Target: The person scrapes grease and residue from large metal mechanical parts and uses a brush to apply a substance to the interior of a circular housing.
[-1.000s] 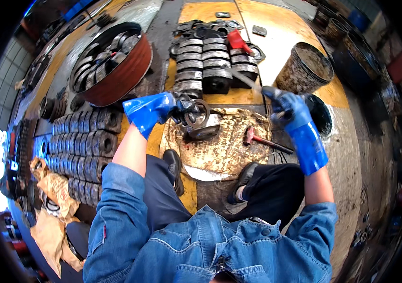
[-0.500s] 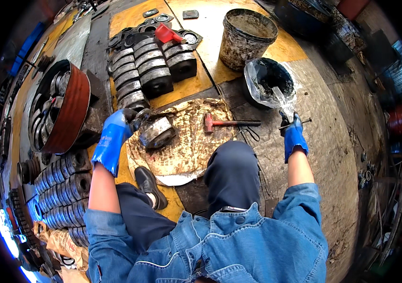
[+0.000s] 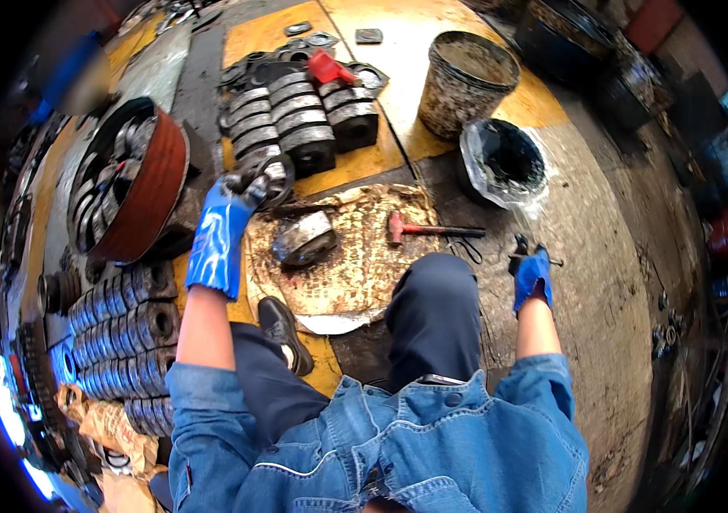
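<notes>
My left hand (image 3: 231, 195), in a blue rubber glove with blackened fingers, is closed on a round dark metal ring (image 3: 277, 182). It hovers at the near end of the stacked housings. A loose greasy metal housing (image 3: 308, 237) lies tilted on the stained cardboard (image 3: 330, 295), just right of and below that hand. My right hand (image 3: 531, 264), gloved alike, is closed around a thin dark metal rod (image 3: 557, 262) whose end sticks out to the right. Above it stands a black pail (image 3: 472, 175) with a clear plastic liner and dark grease inside. A red-headed hammer (image 3: 396, 228) rests on the cardboard.
Rows of metal housings (image 3: 304, 128) stand ahead, with a red scoop-like piece (image 3: 328, 67) on top. A dirty bucket (image 3: 458, 98) is behind the pail. At left are a rust-red drum (image 3: 143, 190) of rings and more stacked housings (image 3: 120, 338). My knee (image 3: 434, 295) borders the cardboard.
My right hand has drawn back from the pail, and the plastic there hangs lower. My left hand has lifted the ring away from the loose housing. The whole view has shifted slightly.
</notes>
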